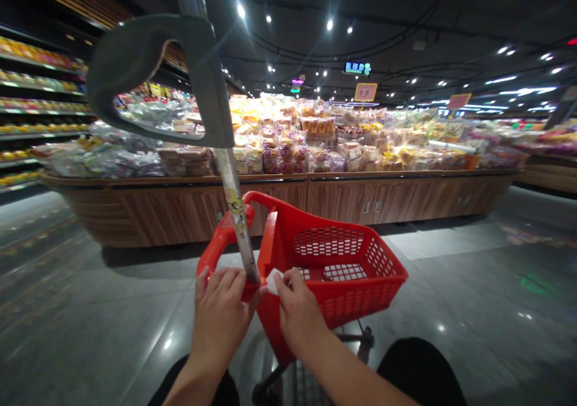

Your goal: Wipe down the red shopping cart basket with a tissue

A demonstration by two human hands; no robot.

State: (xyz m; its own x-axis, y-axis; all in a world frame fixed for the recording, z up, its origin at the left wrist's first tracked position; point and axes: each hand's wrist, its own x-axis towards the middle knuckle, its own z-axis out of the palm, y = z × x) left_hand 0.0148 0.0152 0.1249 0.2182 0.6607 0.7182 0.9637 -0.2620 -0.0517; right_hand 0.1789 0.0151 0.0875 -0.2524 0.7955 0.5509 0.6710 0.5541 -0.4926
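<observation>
Between my hands is a small scrap of white paper (273, 281), soft and thin, its edge bent, and my right hand (300, 313) pinches it from the right with the fingertips bunched together. My left hand (219, 316) is curled, its fingers close together and wrapped over a glossy red plastic handle (225, 241), with the scrap just beside my left thumb. The handle belongs to a red plastic mesh basket (331, 268), its walls punched with rows of small square holes, which sits on a wheeled cart frame of dark metal (356, 337). Rising past my left fingers is a slim metal pole (237, 226), scuffed and patched with worn yellowish stickers, its foot touching the red handle. Higher up, it carries a curved grey plastic hook-shaped grip (211, 87). Ahead, well apart from my hands, a long curved wood-panelled counter (180, 205) holds heaped clear packets of bread and pastries (279, 148), with a yellow price sign (365, 92) above them. Stocked shelves (40, 87) stand to the left, and a polished grey tile floor (112, 298) spreads below, beyond my black shorts (419, 376).
</observation>
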